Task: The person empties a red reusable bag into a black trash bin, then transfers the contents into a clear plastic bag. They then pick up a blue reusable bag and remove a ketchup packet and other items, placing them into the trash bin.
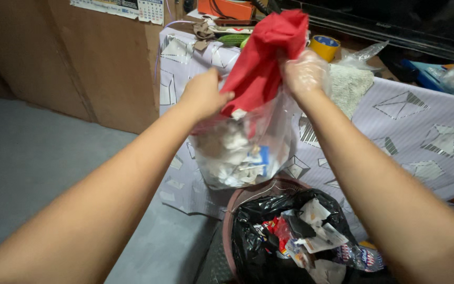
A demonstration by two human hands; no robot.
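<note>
Above the bin (227, 221) with its black liner, left hand (203, 94) pinches the clear bag (243, 152) of crumpled paper at its rim while the gloved right hand (305, 73) grips red cloth (264, 58) half pushed into the bag's open, untied mouth

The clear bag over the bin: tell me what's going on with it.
A person holds up a clear plastic bag stuffed with crumpled paper waste, above a bin lined with a black bag. The left hand grips the bag's top, and the gloved right hand grips a red cloth at its mouth.
</note>
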